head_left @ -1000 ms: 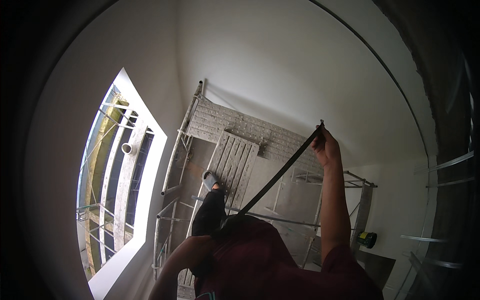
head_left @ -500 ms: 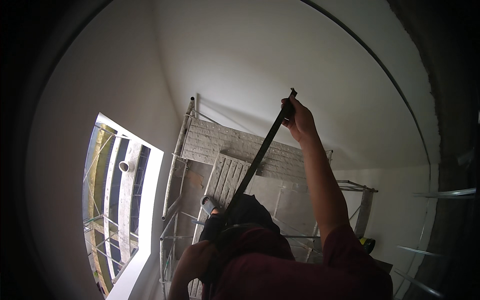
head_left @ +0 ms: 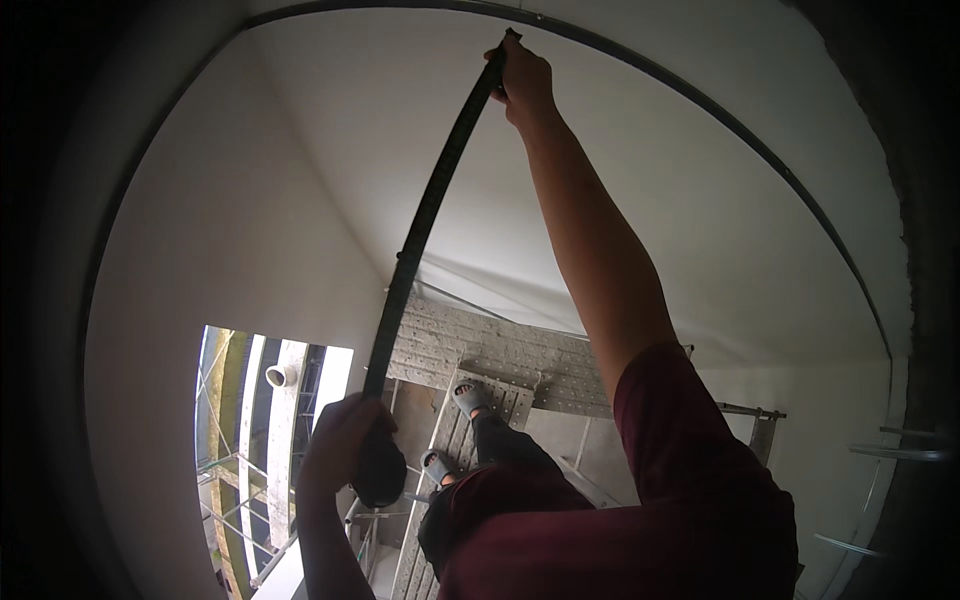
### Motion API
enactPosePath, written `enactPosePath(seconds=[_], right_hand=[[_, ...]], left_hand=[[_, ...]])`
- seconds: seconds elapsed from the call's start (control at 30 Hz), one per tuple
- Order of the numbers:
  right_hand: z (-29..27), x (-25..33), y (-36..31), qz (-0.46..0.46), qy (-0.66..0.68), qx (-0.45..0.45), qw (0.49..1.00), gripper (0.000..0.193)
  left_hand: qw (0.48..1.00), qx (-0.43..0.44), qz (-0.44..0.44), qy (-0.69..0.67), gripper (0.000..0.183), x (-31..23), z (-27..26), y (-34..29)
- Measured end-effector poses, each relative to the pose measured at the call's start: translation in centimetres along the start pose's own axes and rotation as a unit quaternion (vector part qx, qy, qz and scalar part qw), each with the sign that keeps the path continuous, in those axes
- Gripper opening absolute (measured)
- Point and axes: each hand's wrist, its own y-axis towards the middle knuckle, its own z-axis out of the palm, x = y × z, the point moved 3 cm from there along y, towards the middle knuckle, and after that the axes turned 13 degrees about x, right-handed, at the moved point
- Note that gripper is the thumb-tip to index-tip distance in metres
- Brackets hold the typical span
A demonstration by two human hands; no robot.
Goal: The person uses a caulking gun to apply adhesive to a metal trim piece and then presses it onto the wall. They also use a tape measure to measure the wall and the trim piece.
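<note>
A tape measure's dark blade (head_left: 425, 225) stretches taut between my two hands, slanting up and to the right. My right hand (head_left: 524, 80) is closed on its hooked end, high up beside a dark strip (head_left: 640, 62) that runs along the top of the white wall. Lower left, my left hand (head_left: 340, 440) grips the tape measure's rounded dark case (head_left: 380, 470). Most of the left hand's fingers are behind the case or turned away from view.
My sandalled feet (head_left: 468, 396) stand on a ribbed metal scaffold plank (head_left: 515, 400). Another plank (head_left: 440, 340) crosses beyond it along the wall. A window opening (head_left: 270, 430) at the left shows outside poles. Thin pale rods (head_left: 895, 452) jut in from the right.
My right hand has risen with the blade's end toward the dark strip. My left hand has come up from beside my body, bringing the case into view.
</note>
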Motion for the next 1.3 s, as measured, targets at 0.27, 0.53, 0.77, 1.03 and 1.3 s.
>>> enactPosePath(seconds=[0.27,0.53,0.77,1.03,1.3], right_hand=[[-0.1,0.6,10.4,-0.048,-0.028,-0.111,0.992,0.035],[-0.1,0.5,11.4,0.016,-0.029,-0.153,0.988,0.056],[0.2,0.9,11.6,0.032,-0.08,-0.182,0.98,0.051],[-1.4,-0.2,13.4,0.009,-0.02,-0.102,0.995,0.035],[-6.2,-5.2,24.9,-0.016,0.003,0.12,0.993,0.027]], left_hand=[[1.0,-0.011,0.006,-0.01,0.035,-8.3,-5.4,5.3],[1.0,-0.01,-0.015,-0.013,0.035,-9.1,-5.1,4.9],[1.0,-0.022,0.007,-0.004,0.035,-9.3,-4.4,3.6],[0.998,-0.057,-0.011,0.029,0.038,-10.3,-4.1,4.1],[0.987,-0.081,-0.067,0.118,0.052,-6.0,-8.3,0.0]])
